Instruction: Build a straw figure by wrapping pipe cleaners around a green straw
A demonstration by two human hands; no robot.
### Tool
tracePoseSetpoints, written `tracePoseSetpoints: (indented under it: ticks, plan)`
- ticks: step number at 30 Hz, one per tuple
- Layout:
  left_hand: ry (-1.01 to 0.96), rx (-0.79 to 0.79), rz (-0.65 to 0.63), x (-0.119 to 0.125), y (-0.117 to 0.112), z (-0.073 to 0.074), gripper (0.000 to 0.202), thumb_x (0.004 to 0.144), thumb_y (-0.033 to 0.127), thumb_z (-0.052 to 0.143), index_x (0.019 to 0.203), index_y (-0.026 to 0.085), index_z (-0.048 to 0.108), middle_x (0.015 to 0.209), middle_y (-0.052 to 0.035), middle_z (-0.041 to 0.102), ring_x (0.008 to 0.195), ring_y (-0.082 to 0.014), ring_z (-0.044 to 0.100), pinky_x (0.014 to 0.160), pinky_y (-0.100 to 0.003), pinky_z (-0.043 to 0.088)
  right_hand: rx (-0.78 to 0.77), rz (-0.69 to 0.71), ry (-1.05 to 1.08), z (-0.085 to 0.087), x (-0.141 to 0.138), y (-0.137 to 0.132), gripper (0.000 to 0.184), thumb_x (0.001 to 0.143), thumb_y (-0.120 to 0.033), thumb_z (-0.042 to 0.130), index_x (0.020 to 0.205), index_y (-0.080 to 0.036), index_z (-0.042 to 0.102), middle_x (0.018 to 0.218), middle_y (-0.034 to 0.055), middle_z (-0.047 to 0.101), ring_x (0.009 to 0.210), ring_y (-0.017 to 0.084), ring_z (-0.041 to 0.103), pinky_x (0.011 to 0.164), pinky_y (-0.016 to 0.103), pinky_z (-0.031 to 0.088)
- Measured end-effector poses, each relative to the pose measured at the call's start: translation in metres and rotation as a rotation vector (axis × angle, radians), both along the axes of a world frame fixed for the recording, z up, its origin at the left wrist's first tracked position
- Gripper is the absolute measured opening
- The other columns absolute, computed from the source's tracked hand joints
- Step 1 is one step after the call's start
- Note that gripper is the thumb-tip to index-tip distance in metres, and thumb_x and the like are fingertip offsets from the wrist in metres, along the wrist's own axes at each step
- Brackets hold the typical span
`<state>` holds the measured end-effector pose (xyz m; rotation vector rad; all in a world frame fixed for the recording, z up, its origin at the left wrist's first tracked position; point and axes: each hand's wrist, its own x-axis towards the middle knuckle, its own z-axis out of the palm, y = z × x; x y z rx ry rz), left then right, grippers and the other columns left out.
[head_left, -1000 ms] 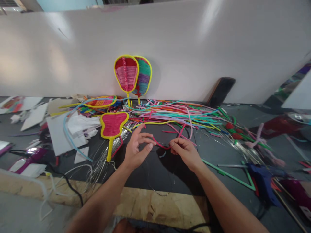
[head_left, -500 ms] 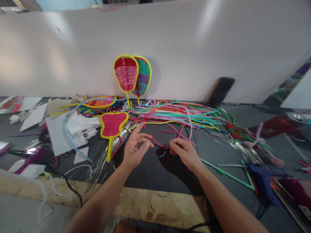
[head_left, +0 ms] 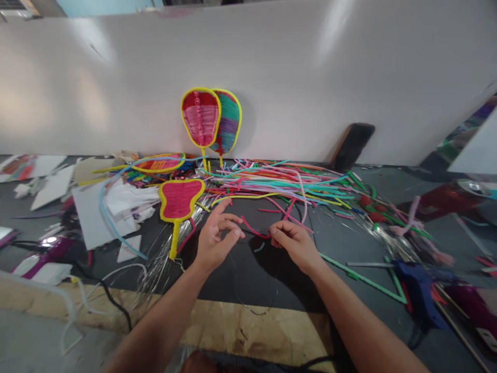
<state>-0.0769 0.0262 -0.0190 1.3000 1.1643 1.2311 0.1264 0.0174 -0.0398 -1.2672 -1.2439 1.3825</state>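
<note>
The right hand (head_left: 293,242) has its grip clamped on a red strip (head_left: 255,232), whose left end lies just beside the left hand (head_left: 217,237), fingers apart. Farther left lies a yellow-rimmed fan (head_left: 180,201); coloured stems (head_left: 272,181) heap the far table (head_left: 217,285).

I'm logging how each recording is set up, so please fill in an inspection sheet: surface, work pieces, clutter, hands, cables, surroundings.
Surface: dark tabletop, with a brown sheet along the near edge.
Work pieces: thin pink strip between the hands; pink, yellow-rimmed fan lying to its left.
Clutter: heap of coloured strips beyond the hands; white card at left; blue glue gun at right.
Hands: right hand pinches the strip; left hand is open by its other end, contact unclear.
Cables: black cable at near left; where it leads is unclear.
Surroundings: pale upright panel, with two fans and a dark phone-like slab against it.
</note>
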Motion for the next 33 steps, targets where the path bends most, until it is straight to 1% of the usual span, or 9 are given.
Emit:
tracePoseSetpoints:
  ticks: [4,7,8,10,13,16,20,24,33]
  plan:
    - [0.060,0.105,-0.042,0.0009,-0.0010,0.0014,0.024,0.071,0.020,0.064,0.094,0.020,0.069,0.086,-0.0082,0.070,0.097,-0.0256,0.059,0.091,-0.040,0.043,0.000,-0.002,0.004,0.0001,-0.0005,-0.0001,0.031,0.075,-0.049,0.061,0.075,-0.017,0.061,0.056,-0.0017,0.056,0.054,0.011,0.049,0.055,0.025,0.039]
    - [0.116,0.172,-0.078,0.0013,-0.0014,0.0009,0.050,0.078,0.020,0.056,0.128,0.018,0.050,0.075,-0.0062,0.070,0.100,-0.0251,0.059,0.093,-0.042,0.041,-0.006,-0.008,0.022,-0.0002,0.0001,0.0005,0.030,0.074,-0.048,0.062,0.075,-0.018,0.061,0.055,-0.0021,0.056,0.053,0.011,0.049,0.054,0.025,0.038]
    - [0.151,0.208,-0.083,0.0011,-0.0012,0.0004,0.057,0.081,0.020,0.053,0.136,0.018,0.041,0.080,-0.0069,0.070,0.104,-0.0251,0.058,0.095,-0.043,0.039,-0.008,-0.016,0.034,-0.0003,0.0005,0.0009,0.030,0.074,-0.047,0.062,0.074,-0.018,0.061,0.055,-0.0024,0.056,0.053,0.011,0.048,0.054,0.025,0.038]
    - [0.292,0.312,-0.084,0.0002,-0.0007,-0.0008,0.066,0.082,0.024,0.053,0.143,0.020,0.027,0.108,-0.0118,0.066,0.119,-0.0268,0.049,0.102,-0.047,0.030,-0.008,-0.032,0.062,-0.0004,0.0013,0.0017,0.028,0.073,-0.046,0.063,0.074,-0.018,0.061,0.055,-0.0027,0.055,0.052,0.011,0.048,0.054,0.024,0.038]
    - [0.638,0.499,-0.093,-0.0015,-0.0001,-0.0022,0.077,0.076,0.040,0.062,0.143,0.024,0.027,0.146,-0.0147,0.034,0.139,-0.0357,0.015,0.109,-0.055,0.004,-0.010,-0.046,0.087,-0.0007,0.0019,0.0027,0.027,0.073,-0.045,0.064,0.073,-0.018,0.061,0.055,-0.0030,0.055,0.052,0.010,0.047,0.054,0.024,0.037]
    - [0.914,0.596,-0.165,-0.0019,-0.0007,-0.0025,0.081,0.071,0.054,0.063,0.141,0.027,0.033,0.153,-0.0126,0.019,0.139,-0.0412,-0.005,0.104,-0.060,-0.010,-0.023,-0.032,0.085,-0.0011,0.0015,0.0029,0.027,0.073,-0.045,0.064,0.073,-0.018,0.060,0.054,-0.0034,0.054,0.052,0.010,0.047,0.053,0.025,0.036]
    - [1.087,0.623,-0.236,-0.0008,-0.0016,-0.0023,0.082,0.073,0.061,0.057,0.142,0.028,0.030,0.153,-0.0107,0.017,0.139,-0.0417,-0.004,0.103,-0.061,-0.013,-0.018,-0.009,0.048,-0.0007,0.0012,0.0028,0.029,0.074,-0.046,0.063,0.073,-0.018,0.060,0.054,-0.0035,0.054,0.052,0.010,0.046,0.053,0.025,0.036]
    - [1.120,0.620,-0.265,-0.0001,-0.0012,-0.0018,0.080,0.075,0.066,0.050,0.143,0.029,0.029,0.153,-0.0096,0.018,0.139,-0.0408,-0.002,0.103,-0.060,-0.014,-0.017,0.035,0.020,-0.0009,0.0015,0.0022,0.030,0.076,-0.048,0.061,0.074,-0.018,0.059,0.055,-0.0031,0.055,0.053,0.010,0.048,0.054,0.024,0.037]
    - [1.212,0.584,-0.319,-0.0013,-0.0001,-0.0009,0.079,0.080,0.069,0.032,0.144,0.024,0.024,0.153,-0.0093,0.018,0.139,-0.0384,-0.004,0.101,-0.062,-0.016,-0.241,0.462,0.007,-0.0022,0.0021,-0.0051,0.035,0.076,-0.051,0.060,0.073,-0.017,0.057,0.051,-0.0025,0.062,0.043,0.008,0.051,0.046,0.020,0.036]
